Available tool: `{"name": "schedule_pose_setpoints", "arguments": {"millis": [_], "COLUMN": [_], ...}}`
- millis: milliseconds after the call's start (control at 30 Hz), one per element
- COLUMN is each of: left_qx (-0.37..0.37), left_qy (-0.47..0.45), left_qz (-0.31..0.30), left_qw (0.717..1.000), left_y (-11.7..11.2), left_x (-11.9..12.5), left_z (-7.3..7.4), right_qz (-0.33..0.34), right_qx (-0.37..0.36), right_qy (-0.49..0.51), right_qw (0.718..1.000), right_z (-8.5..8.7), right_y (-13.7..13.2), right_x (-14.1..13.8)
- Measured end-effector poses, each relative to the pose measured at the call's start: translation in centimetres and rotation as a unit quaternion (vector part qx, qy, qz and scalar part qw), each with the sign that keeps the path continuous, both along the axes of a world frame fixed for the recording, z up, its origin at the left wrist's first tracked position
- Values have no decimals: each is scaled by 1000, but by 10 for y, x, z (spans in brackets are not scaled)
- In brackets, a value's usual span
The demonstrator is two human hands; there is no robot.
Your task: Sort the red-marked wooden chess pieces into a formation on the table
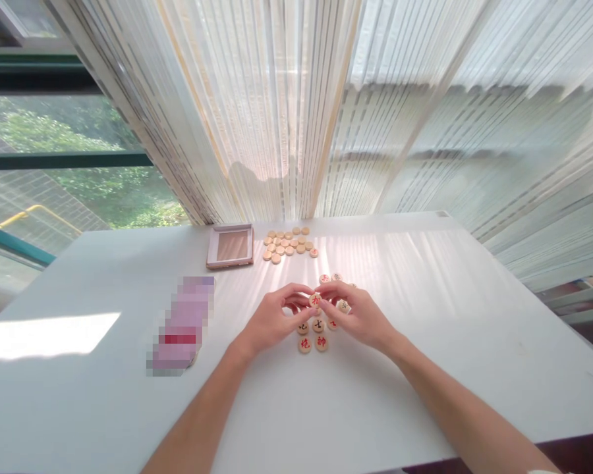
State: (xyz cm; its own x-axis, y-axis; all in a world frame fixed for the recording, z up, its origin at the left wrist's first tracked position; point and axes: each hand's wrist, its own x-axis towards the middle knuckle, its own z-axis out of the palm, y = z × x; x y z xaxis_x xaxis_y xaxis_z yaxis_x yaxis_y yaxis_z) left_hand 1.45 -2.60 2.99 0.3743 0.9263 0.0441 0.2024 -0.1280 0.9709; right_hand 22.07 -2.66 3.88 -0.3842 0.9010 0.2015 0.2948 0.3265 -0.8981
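Left of centre lies a pixelated purple object (185, 322); above and right of it, an open shallow box (230, 266). At centre, the left hand (271, 319) pinches a red-marked xiangqi piece (315, 300), above it a cluster of mostly blank-topped pieces (290, 251), below it character-side-up pieces (304, 345). Right of centre, the right hand (363, 316) grips that same red-marked piece, fingertips nearly meeting the left's.
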Motion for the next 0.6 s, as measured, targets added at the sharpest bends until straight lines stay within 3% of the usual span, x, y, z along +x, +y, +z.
{"name": "schedule_pose_setpoints", "arguments": {"millis": [367,600], "left_qx": [50,47], "left_qy": [44,36], "left_qz": [-25,-10], "left_qw": [997,998], "left_y": [-3,-3], "left_x": [2,1], "left_z": [-3,-2], "right_qz": [-57,-45], "right_qx": [-26,-14], "right_qy": [-18,-8], "right_qw": [998,999], "right_z": [-6,-4], "right_y": [-1,-1], "right_x": [-1,-1]}}
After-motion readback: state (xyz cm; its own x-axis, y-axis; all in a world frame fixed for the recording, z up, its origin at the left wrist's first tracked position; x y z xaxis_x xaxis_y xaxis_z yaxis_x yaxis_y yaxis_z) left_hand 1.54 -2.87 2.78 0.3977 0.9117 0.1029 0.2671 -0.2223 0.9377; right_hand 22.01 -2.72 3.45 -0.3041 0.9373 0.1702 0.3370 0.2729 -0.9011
